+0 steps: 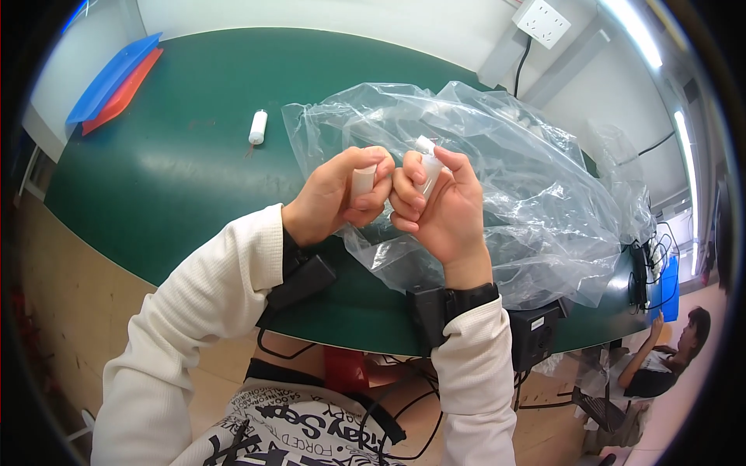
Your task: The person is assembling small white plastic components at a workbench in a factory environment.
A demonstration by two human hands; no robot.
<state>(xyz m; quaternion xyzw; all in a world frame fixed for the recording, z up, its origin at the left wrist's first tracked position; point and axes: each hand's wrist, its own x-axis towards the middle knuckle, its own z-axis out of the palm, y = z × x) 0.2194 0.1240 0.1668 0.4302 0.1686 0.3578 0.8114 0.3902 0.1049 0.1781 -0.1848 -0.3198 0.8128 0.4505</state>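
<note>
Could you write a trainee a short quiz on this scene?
1. True or false: the left hand and the right hand are both empty.
2. What lies on the green table to the left of the hands?
A) a towel
B) a white cylinder
C) a pair of scissors
3. Fill in the colour: at the table's left end, a blue tray overlaps a ____ one.

Key: 1. False: each hand holds a white piece. 2. B. 3. Red.

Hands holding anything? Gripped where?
Left hand: white cylinder, around its body. Right hand: white tube, around its body, top end protruding.
</note>
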